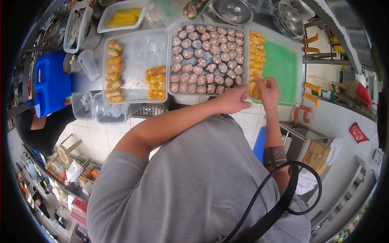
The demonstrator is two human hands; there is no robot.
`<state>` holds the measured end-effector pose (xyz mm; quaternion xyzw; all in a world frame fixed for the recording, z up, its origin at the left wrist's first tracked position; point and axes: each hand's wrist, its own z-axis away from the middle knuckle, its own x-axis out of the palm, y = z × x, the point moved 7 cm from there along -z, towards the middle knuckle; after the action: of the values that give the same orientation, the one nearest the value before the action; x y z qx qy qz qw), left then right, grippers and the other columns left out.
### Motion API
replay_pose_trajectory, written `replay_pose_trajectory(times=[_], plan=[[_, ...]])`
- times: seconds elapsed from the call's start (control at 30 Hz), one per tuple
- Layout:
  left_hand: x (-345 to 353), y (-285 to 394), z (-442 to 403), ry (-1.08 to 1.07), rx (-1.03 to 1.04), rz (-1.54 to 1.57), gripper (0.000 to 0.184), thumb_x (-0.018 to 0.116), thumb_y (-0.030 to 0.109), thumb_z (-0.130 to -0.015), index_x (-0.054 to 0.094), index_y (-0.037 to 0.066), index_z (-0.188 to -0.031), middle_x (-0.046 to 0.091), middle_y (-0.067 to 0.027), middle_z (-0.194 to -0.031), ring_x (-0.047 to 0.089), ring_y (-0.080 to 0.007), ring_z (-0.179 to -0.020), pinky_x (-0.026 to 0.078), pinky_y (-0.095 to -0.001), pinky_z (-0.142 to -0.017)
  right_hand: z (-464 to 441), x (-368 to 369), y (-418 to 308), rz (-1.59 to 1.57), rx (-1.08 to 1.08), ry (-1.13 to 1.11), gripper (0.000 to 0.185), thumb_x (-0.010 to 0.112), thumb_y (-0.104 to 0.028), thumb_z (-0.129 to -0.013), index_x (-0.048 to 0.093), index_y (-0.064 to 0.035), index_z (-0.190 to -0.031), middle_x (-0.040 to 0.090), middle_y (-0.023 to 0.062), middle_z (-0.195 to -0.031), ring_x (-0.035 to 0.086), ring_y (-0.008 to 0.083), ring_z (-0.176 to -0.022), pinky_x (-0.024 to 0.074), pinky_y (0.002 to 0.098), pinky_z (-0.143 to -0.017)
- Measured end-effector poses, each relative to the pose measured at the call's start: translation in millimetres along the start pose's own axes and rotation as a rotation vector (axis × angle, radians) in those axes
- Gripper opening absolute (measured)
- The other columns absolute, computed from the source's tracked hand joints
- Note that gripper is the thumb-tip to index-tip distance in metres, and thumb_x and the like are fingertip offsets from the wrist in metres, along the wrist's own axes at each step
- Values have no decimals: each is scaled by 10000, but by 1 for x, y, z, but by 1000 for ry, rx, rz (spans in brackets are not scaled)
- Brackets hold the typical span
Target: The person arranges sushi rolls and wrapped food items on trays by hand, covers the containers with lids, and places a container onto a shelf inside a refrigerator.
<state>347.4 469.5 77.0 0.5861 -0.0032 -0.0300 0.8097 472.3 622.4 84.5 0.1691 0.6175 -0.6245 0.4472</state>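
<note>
My left hand [235, 100] is over the lower right corner of the middle tray [169, 60], its thumb and fingers apart, holding nothing. My right hand [269, 92] is at the near end of a column of golden-yellow rolls [257, 57] in the green-bottomed tray [283, 67]. Its fingers are pinched together over the rolls; what they hold is too small to tell. The middle tray carries rows of round dark-wrapped pieces with pink filling [198, 52]. In the left tray [135, 48] lie more golden rolls [114, 69] along both sides of a floury surface.
White baskets [101, 25] and metal bowls [233, 12] stand behind the trays. At the left are a blue jug [50, 81], plastic tubs [83, 106] and a person in dark clothes [44, 131]. Orange hooks [312, 88] line the right table edge.
</note>
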Motion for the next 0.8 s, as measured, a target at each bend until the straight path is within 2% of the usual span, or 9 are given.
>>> replay_pose_trajectory(times=[0.17,0.3,0.37,0.5,0.63,0.67,0.7,0.77,0.8], plan=[[0,0,-2,10,-1,11,691,751,257,-955,437,-71,-1477,630,-226,-1342,676,-296,-1251,576,-381,-962,3,-1,-4,-219,74,46,376,834,-343,-890,740,-23,-1063,610,31,-717,553,108,-656,458,316,-599],[0,0,-4,2,-5,-19,623,757,260,-953,479,-60,-1410,617,-214,-1338,677,-295,-1248,576,-390,-943,-2,5,-1,-90,3,86,353,827,-325,-890,738,-25,-1055,667,55,-775,602,132,-701,494,325,-647],[1,-1,-6,-10,-16,-32,646,755,266,-955,468,-59,-1432,610,-216,-1352,677,-296,-1249,575,-389,-946,5,2,-17,-12,-219,197,337,820,-310,-890,734,-20,-1040,724,85,-851,654,161,-766,525,339,-718],[1,-3,-6,-8,-10,-50,718,751,279,-959,435,-55,-1510,609,-225,-1382,676,-298,-1254,571,-384,-967,-4,3,-4,-9,-177,168,309,809,-276,-894,724,-13,-1032,752,132,-907,685,187,-827,538,357,-769],[-5,13,13,-6,50,-53,716,728,254,-979,418,-50,-1548,614,-225,-1402,678,-286,-1249,562,-375,-997,-21,-21,27,-298,23,153,233,795,-209,-905,726,-12,-1008,717,61,-870,654,169,-799,518,327,-753],[-14,14,22,-1,61,29,680,707,235,-999,424,-47,-1550,619,-216,-1407,680,-270,-1241,559,-369,-1007,-20,-32,27,-447,126,150,193,787,-177,-912,726,-15,-998,703,35,-873,642,155,-807,506,311,-753],[-22,14,29,7,69,110,645,686,216,-1020,430,-43,-1552,624,-207,-1411,681,-254,-1232,555,-362,-1017,-19,-42,21,-438,127,167,193,787,-177,-912,726,-15,-998,703,35,-873,642,155,-807,506,311,-753],[-34,11,38,10,104,202,639,670,217,-1040,412,-34,-1568,625,-187,-1411,681,-242,-1221,555,-359,-1018,-16,-40,4,-791,186,129,140,772,-141,-924,722,-26,-986,677,2,-908,618,120,-850,486,282,-767],[-42,10,42,30,126,290,632,654,218,-1060,394,-25,-1583,627,-167,-1410,681,-230,-1210,555,-357,-1019,-13,-35,-12,-792,177,123,140,772,-141,-924,722,-26,-986,677,2,-908,618,120,-850,486,282,-767]])
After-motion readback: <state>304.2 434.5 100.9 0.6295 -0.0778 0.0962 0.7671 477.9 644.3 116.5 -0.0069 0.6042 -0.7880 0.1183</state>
